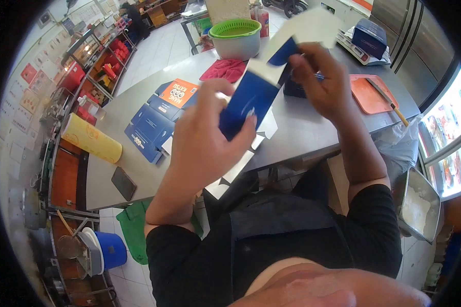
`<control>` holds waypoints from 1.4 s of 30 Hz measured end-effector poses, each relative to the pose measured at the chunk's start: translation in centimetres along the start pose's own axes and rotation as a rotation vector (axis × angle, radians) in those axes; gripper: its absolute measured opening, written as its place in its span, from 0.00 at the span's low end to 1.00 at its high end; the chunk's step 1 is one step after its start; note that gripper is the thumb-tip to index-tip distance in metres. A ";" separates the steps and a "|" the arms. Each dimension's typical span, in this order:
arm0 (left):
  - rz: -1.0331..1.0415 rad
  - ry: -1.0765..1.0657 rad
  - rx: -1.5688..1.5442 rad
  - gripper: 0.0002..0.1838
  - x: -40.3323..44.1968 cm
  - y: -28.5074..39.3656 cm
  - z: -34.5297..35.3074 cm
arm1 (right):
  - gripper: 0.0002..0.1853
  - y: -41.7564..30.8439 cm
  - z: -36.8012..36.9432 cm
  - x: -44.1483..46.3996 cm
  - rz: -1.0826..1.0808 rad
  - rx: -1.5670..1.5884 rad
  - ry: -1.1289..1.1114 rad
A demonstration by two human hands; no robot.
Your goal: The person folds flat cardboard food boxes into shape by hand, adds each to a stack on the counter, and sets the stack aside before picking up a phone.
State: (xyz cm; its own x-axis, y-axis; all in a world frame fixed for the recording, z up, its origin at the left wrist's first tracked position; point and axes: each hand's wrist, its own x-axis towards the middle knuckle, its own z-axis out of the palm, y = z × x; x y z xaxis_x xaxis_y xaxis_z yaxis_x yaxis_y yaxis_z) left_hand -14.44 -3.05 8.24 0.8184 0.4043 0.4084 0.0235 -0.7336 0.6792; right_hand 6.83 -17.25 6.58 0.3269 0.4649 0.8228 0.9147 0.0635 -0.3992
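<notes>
Above the steel table I hold a part-folded blue cardboard box (248, 100) with its white inside facing up at the far end. My left hand (205, 133) grips the near blue panel, thumb on its face and fingers around the other side. At the far end, my right hand (322, 79) pinches a flap, its fingertips partly hidden by the card. Flat blue and orange box blanks (151, 125) lie on the table left of my left hand. Behind the held box stands a dark blue box (294, 89), mostly covered by my right hand.
On the steel table (302, 138) are a pink cloth (224, 70), a green basket in a pot (235, 38), a yellow roll (92, 137) and a phone (124, 183). To the right are an orange tray (361, 97), a knife (386, 100) and a scale (351, 46) bearing a blue box (369, 38).
</notes>
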 end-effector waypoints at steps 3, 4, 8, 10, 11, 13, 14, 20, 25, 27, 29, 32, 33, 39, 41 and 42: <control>0.520 0.486 0.285 0.33 0.5 -2.5 2.0 | 0.17 0.7 0.0 0.1 0.061 0.157 0.164; 0.544 0.495 0.342 0.34 0.2 -2.7 2.2 | 0.17 0.8 0.0 0.1 0.082 0.174 0.208; 0.489 0.505 0.482 0.34 0.2 -3.2 3.0 | 0.19 -0.4 0.0 0.2 0.139 0.068 0.136; 0.515 0.511 0.511 0.30 0.7 -3.3 2.7 | 0.19 -1.2 -0.2 0.3 0.129 -0.061 0.058; 0.558 0.498 0.526 0.30 1.0 -3.2 2.4 | 0.19 -1.4 -0.2 0.3 0.123 -0.124 0.019; 0.627 0.451 0.543 0.27 1.4 -3.1 2.4 | 0.19 -1.4 0.8 -0.1 -0.040 -0.193 0.064; 0.650 0.465 0.549 0.26 1.7 -3.2 2.5 | 0.19 -1.3 1.3 -0.3 -0.123 -0.229 0.088; 0.700 0.412 0.574 0.23 2.5 -3.8 2.7 | 0.14 -0.6 2.1 -1.0 -0.237 -0.378 0.077; 0.743 0.260 0.594 0.20 3.3 -4.4 3.1 | 0.11 0.1 3.4 -2.3 -0.349 -0.373 -0.028; 0.732 0.258 0.572 0.19 3.5 -4.8 3.5 | 0.11 0.0 3.2 -2.5 -0.265 -0.320 -0.041; 0.744 0.256 0.579 0.18 3.6 -4.9 3.7 | 0.14 0.4 2.9 -2.8 -0.114 -0.254 -0.073; 0.781 0.259 0.617 0.18 3.5 -4.6 4.4 | 0.17 0.1 2.4 -3.3 0.052 -0.201 -0.139; 0.783 0.263 0.618 0.18 3.4 -4.5 5.0 | 0.18 0.0 2.3 -3.7 0.086 -0.098 -0.122; 0.433 0.547 0.021 0.66 3.9 -8.1 7.6 | 0.29 3.0 1.8 -6.4 0.312 0.554 -0.006; 0.178 0.335 -0.834 0.58 4.0 -9.2 8.2 | 0.32 4.3 2.6 -7.2 0.263 0.671 0.030; 0.035 0.203 -1.250 0.54 4.1 -9.3 8.4 | 0.34 4.6 2.8 -7.7 0.266 0.698 -0.014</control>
State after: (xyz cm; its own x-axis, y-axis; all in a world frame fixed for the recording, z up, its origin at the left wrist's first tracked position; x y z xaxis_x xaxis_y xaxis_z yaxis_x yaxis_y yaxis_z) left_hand -6.47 0.79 -1.53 0.7026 0.5528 0.4480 -0.6433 0.2244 0.7320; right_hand 7.88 -18.09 -2.78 0.5086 0.5538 0.6593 0.4400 0.4910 -0.7518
